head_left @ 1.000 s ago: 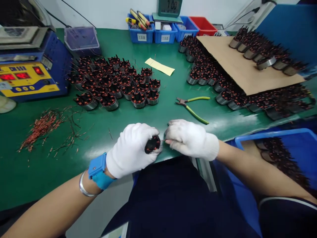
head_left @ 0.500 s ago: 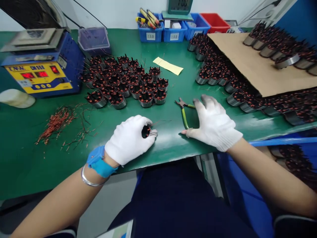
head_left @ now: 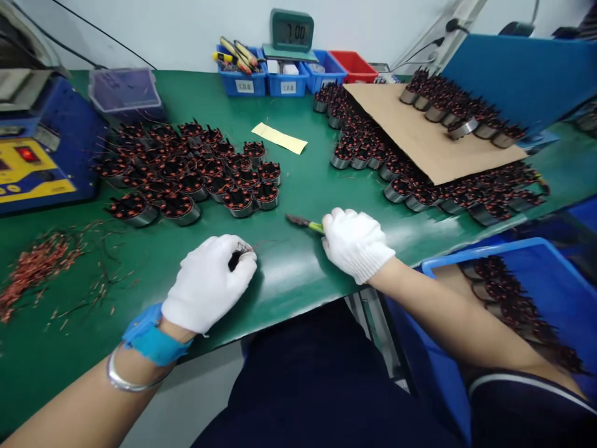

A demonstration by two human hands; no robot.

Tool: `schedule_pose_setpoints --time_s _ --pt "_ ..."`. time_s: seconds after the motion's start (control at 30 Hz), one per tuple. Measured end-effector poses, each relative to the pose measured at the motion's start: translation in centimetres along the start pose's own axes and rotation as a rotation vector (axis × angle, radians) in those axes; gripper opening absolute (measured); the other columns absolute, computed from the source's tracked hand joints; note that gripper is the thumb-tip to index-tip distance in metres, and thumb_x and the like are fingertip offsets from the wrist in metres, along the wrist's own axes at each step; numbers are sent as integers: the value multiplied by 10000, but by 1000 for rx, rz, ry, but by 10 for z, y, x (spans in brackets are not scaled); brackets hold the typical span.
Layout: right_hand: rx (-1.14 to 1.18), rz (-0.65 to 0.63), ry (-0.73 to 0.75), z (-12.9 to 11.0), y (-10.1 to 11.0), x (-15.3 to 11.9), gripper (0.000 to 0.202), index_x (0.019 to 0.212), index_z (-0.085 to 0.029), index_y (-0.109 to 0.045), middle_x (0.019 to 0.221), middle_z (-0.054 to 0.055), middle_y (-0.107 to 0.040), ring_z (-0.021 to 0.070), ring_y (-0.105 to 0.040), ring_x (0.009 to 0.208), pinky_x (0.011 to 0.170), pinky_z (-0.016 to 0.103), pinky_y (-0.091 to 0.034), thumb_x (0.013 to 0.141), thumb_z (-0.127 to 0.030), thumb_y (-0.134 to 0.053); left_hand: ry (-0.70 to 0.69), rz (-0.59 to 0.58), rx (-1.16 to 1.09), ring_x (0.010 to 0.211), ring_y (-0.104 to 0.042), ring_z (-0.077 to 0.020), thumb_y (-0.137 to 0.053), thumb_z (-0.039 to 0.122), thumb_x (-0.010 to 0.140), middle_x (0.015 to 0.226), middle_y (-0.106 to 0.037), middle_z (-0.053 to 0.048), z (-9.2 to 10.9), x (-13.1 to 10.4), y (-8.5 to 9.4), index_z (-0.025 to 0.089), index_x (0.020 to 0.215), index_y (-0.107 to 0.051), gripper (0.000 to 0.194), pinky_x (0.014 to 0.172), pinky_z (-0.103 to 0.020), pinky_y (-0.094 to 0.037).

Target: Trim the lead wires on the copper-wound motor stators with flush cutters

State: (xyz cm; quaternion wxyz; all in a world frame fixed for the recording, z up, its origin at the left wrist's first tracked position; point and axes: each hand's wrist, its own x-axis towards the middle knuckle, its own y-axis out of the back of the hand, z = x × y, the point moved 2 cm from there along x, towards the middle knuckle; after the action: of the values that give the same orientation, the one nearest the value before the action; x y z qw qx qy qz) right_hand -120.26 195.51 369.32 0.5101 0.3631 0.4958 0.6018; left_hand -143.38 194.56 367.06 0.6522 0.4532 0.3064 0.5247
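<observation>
My gloved left hand (head_left: 209, 283) is curled around a wire-wound motor stator (head_left: 237, 256) near the table's front edge. Most of that stator is hidden by the glove, and a thin wire sticks out of it to the right. My gloved right hand (head_left: 357, 242) is wrapped around the green handles of a pair of cutting pliers (head_left: 305, 223). Their dark jaws point left, toward the left hand, and stay apart from the stator. Beyond the left hand stands a group of similar stators (head_left: 186, 180) with copper windings.
Copper wire clippings (head_left: 41, 264) lie at the left, near a blue and yellow machine (head_left: 37, 155). Cardboard (head_left: 387, 118) bearing stators rests on more stators at the right. A blue crate (head_left: 555, 274) holds others below. Small bins (head_left: 242, 84) and a clock (head_left: 292, 31) stand behind a yellow strip (head_left: 280, 138).
My right hand has closed around the pliers, which lay on the table beside its open fingers, and has lifted or turned them leftward. The camera view has swung right. My left hand keeps its stator.
</observation>
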Motion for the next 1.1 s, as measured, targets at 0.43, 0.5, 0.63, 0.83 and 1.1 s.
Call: schedule_pose_setpoints --time_s 0.43,0.5,0.63,0.83,1.1 --pt "1711 -896 235 -22 -4 -40 441 1189 -189 -444 915 28 -579 145 -605 701 619 296 -528 775 -265 -578 0 30 -106 812 -615 -212 -498 331 864 825 -668 -18 1 -2 0 216 827 -636 184 716 -337 -452" --pt "1772 -1005 162 -31 -4 -42 406 1115 -181 -469 910 24 -569 145 -621 720 637 298 -539 754 -286 -620 -13 24 -90 800 -607 -211 -491 323 867 814 -659 -17 2 -2 1 213 819 -628 182 706 -335 -443" --pt "1792 -1018 95 -35 -4 -34 448 1116 -194 -495 1003 48 -563 194 -650 863 695 334 -567 724 -318 -672 -21 12 -80 792 -603 -204 -495 315 866 811 -657 -9 1 -3 3 217 813 -633 177 702 -330 -434" --pt "1723 -1061 54 -40 1 -26 512 1178 -230 -468 931 24 -577 194 -664 821 583 259 -559 713 -286 -675 -20 -2 -57 772 -599 -200 -501 305 858 804 -652 -11 2 -5 6 218 814 -643 172 683 -329 -430" --pt "1615 -1127 168 -56 2 -5 309 1004 -205 -480 763 -23 -583 128 -627 587 508 247 -535 720 -218 -601 63 27 10 793 -597 -209 -494 299 862 787 -639 -19 -10 -26 11 218 792 -627 171 704 -340 -443"
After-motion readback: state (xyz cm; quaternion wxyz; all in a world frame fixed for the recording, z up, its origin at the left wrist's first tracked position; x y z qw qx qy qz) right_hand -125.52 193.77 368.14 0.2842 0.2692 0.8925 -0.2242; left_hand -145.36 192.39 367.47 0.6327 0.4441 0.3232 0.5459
